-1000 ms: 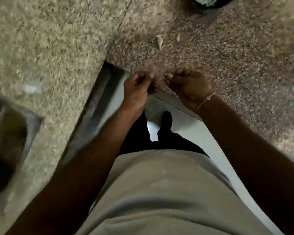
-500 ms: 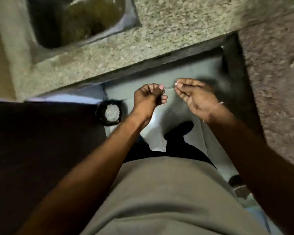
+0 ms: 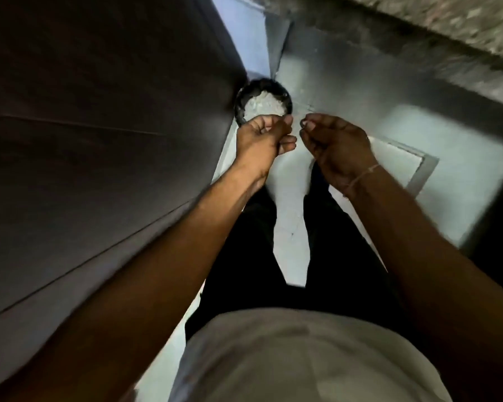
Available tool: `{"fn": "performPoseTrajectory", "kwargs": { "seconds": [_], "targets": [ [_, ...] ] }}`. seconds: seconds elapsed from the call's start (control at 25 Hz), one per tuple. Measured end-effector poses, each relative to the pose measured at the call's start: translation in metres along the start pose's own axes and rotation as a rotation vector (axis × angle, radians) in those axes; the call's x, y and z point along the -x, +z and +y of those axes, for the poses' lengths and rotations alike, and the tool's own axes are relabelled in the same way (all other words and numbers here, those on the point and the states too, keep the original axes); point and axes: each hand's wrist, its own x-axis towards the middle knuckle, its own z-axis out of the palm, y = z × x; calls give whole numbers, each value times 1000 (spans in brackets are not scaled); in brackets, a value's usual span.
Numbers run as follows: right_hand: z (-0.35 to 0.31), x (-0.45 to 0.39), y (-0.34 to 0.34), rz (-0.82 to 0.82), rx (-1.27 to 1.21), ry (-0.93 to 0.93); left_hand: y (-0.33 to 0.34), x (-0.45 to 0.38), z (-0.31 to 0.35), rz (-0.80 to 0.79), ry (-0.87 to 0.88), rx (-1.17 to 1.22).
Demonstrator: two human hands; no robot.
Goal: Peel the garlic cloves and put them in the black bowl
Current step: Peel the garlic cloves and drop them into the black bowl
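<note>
Head view, looking down the body. Left hand (image 3: 263, 140): fingers curled in twd the palm, thumb and forefinger tips meeting at the top right; whatever they pinch is too small and blurred to make out, so a garlic clove cannot be confirmed. Right hand (image 3: 336, 147): fingers likewise curled, thumb and forefinger tips closed on a tiny pale speck (image 3: 302, 122), poss. a scrap of skin; cannot tell for sure. The two sets of fingertips sit near each other with a narrow gap btwn them. A thin thread bracelet (image 3: 360, 177) circles the right wrist.

Black bowl (image 3: 241, 97): round, dark rim, standing on the floor just beyond the left hand, which overlaps its near edge. Inside lies a heap of whitish, flaky material (image 3: 263, 104); single pieces do not resolve, so cloves vs. peel cannot be told apart.

Outward: both forearms run down to the lower corners and are cut off there. Black trousers (image 3: 273, 256) and a light shirt (image 3: 288, 358) fill the lower centre. A dark, smooth panel (image 3: 99, 126) covers the left side, its top out of frame. Pale tiled floor (image 3: 447, 140) at right; speckled stone counter edge (image 3: 462, 24) at upper right, heavily motion-blurred
</note>
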Motion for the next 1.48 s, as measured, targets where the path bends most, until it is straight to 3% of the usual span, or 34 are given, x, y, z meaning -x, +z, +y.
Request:
{"fn": "performPoseTrajectory", "kwargs": {
  "seconds": [0.12,0.36,0.6,0.72,0.84,1.12,1.2,1.28,1.44,1.48],
  "targets": [
    [44,-62,14,13,98,64,-32,-55,-46,133,-40,85],
    [126,-214,10,94,242,97,-62,-186,-137,222,-11,194],
    [182,-346,-8,-25,499,61,-58,-295,-192,329,-110,270],
    [194,-371,-2,-92,593,-37,-60,-323,-200,360,-127,261],
    [197,-378,8,-175,525,-11,-69,-341,-201,372,-158,381],
    [189,-386,15,-104,494,-43,-68,-342,-194,366,-159,501],
    [192,-389,18,-142,406,48,-72,-347,-196,394,-94,402],
    [194,-387,21,-138,425,95,-68,-346,-198,377,0,159],
    [192,-383,31,-143,716,-165,-50,-334,-205,224,239,-233],
    [190,-384,33,-146,735,-220,-49,-334,-203,228,204,-132]
  ]
}}
